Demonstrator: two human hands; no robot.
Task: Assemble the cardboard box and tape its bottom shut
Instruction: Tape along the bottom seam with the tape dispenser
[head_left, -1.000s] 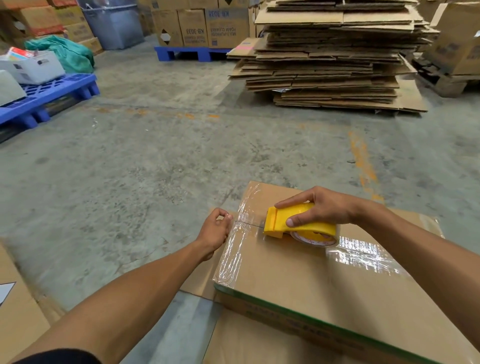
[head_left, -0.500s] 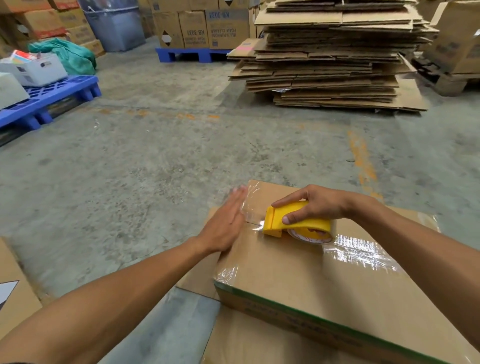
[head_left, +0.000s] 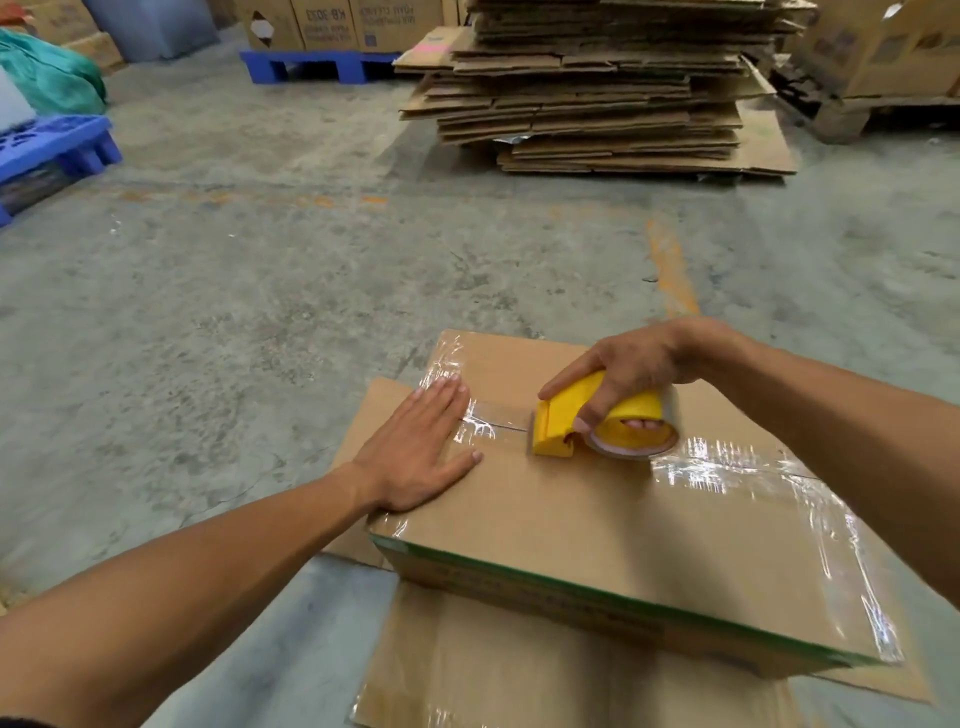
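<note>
A brown cardboard box (head_left: 597, 525) with a green edge line lies on flat cardboard, its taped face up. Clear tape runs along the middle seam and over the left and right edges. My left hand (head_left: 421, 449) lies flat with fingers spread on the box's left end, pressing the tape there. My right hand (head_left: 639, 371) grips a yellow tape dispenser (head_left: 592, 418) that rests on the seam near the box's middle, its cutter end pointing left towards my left hand.
Flat cardboard sheets (head_left: 545, 680) lie under the box on the concrete floor. A tall stack of flattened cartons (head_left: 613, 88) stands ahead. Blue pallets (head_left: 57, 150) sit at the left and far back, with printed boxes (head_left: 332, 23) behind.
My left hand went from pinching the tape at the box's left edge to lying flat on the top. The dispenser tilted up slightly in my right hand and stayed near the seam.
</note>
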